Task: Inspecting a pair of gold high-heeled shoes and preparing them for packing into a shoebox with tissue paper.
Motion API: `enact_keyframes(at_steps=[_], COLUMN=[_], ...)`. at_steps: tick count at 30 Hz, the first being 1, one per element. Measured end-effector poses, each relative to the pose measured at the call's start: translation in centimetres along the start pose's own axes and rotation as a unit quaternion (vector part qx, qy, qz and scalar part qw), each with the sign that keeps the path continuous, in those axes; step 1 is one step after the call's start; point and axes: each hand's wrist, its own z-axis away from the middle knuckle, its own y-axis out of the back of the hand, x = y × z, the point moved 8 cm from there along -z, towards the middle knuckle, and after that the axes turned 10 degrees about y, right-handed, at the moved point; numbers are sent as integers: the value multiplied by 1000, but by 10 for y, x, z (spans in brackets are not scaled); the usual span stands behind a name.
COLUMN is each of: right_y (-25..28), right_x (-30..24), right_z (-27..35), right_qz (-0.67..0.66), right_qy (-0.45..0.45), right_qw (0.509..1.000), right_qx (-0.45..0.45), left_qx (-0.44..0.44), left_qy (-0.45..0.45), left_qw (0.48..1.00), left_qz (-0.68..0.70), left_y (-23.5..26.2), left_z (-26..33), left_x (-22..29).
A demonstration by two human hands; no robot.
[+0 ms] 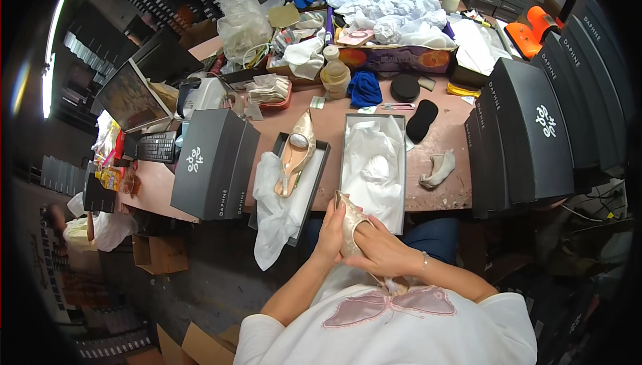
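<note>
Close to my body, at the front edge of the table, I have a cream patterned pointed shoe (349, 226) with its toe pointing away from me. My left hand (330, 234) is wrapped round its left side. From the right, my right hand (384, 248) grips the shoe at its opening, and some of its fingertips are hidden there. A matching shoe (299, 151) with wadding in its toe lies across a dark open box (314, 194) to the left. Just beyond my hands is another open box (402, 164) lined with white tissue paper (364, 139), a crumpled wad of it inside.
Dark shoe boxes (207, 164) stand at left, with taller stacks (521, 138) at right. A crumpled beige cloth-like piece (438, 169) and a black pad (422, 121) lie right of the lined box. Farther back are a bottle (335, 74) and a carton (394, 57) of crumpled paper.
</note>
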Motion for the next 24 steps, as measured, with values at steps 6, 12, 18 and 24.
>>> enact_keyframes(at_steps=[6,12,18,24], right_y=[27,38,81,40], right_x=[-20,10,141,190], right_z=[25,14,-48,-58], right_qz=[-87,-122,269,332], right_qy=[-15,-42,-83,-95], right_qw=[996,985,957,938], right_qx=[-31,113,75,-28], left_qx=[-33,-41,30,98], left_qy=[-14,26,33,43], left_qw=[999,981,986,990], left_qz=[36,189,163,91], left_y=[-10,-24,-5,16], left_z=[4,55,27,32], left_x=[4,-48,-4,-14])
